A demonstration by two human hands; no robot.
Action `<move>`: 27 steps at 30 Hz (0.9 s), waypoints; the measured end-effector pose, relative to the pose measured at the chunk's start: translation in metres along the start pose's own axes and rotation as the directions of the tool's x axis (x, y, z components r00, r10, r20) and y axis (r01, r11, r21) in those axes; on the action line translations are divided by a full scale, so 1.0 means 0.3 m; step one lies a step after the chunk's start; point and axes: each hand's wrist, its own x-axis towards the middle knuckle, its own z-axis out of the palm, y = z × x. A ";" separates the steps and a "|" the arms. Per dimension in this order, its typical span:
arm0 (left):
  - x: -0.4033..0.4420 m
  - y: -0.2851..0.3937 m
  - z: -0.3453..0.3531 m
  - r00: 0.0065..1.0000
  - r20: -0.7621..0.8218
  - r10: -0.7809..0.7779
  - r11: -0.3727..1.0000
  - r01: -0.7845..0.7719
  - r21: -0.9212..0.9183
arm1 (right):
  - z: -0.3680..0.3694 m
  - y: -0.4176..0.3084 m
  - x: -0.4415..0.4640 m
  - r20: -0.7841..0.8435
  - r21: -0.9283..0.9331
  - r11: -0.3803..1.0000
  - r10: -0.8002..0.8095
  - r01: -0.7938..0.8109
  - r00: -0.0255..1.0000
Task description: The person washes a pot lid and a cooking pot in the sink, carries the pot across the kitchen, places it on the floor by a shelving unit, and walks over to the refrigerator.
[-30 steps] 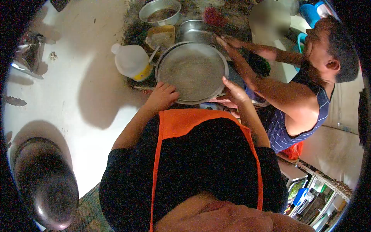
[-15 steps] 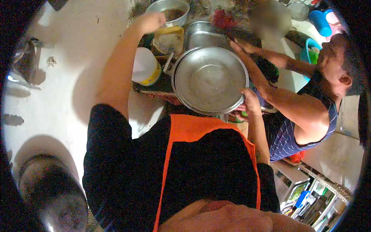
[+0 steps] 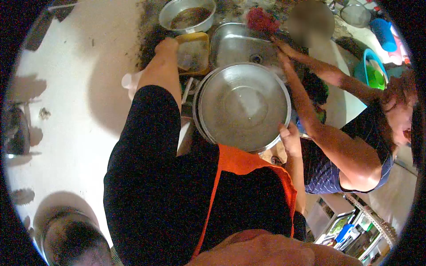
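Observation:
My right hand (image 3: 291,139) is closed on the right rim of a wide, round metal basin (image 3: 242,104). A second rim shows beneath it at the left, so at least two are stacked. My left arm is bent, its elbow beside a yellow-rimmed tray (image 3: 193,53). Much of my left hand (image 3: 132,91) is hidden behind the arm. It appears closed on a small, blurred white cup-like object (image 3: 128,81), held out to the left of the counter.
Beyond the basin lies a metal sink (image 3: 235,37) with a drain. A metal pot (image 3: 186,9) with brown contents stands at the back. Close on my right a co-worker (image 3: 346,155) reaches both arms toward the sink. A red mesh bundle (image 3: 262,20) sits behind it.
My left hand has left the pot's rim and swung down to the left, the elbow folding. My right hand keeps hold of the basin, which sits slightly lower in view.

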 end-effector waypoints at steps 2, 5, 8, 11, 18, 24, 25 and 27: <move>-0.054 -0.001 0.009 0.994 -0.108 -0.007 0.997 0.015 0.071 | -0.034 0.023 0.002 0.045 -0.219 0.976 0.029 -0.018 0.999; -0.151 0.023 -0.111 0.996 -0.034 0.084 0.973 -0.075 0.218 | -0.043 0.017 0.002 0.078 -0.179 0.984 0.031 -0.016 0.996; 0.149 -0.090 -0.041 0.981 -0.054 0.186 0.961 -0.170 0.219 | -0.036 -0.022 -0.004 0.088 -0.109 0.993 0.049 -0.040 0.995; 0.032 -0.037 -0.266 0.976 -0.169 0.140 0.962 -0.094 0.257 | -0.053 0.000 0.009 0.134 -0.120 0.988 0.111 -0.095 0.985; 0.019 -0.102 -0.527 0.935 -0.167 0.314 0.888 -0.227 0.400 | -0.029 -0.001 0.006 0.118 -0.018 1.000 0.025 -0.023 0.993; 0.007 -0.112 -0.565 0.933 -0.121 0.340 0.864 -0.259 0.432 | -0.042 -0.012 0.010 0.131 -0.140 0.977 0.181 -0.163 0.975; -0.003 -0.111 -0.572 0.932 -0.115 0.344 0.861 -0.265 0.433 | -0.036 -0.004 0.004 0.106 -0.098 0.992 0.092 -0.082 0.990; -0.007 -0.123 -0.579 0.934 -0.104 0.343 0.860 -0.267 0.435 | -0.030 -0.014 -0.002 0.079 -0.060 0.998 0.004 0.001 0.997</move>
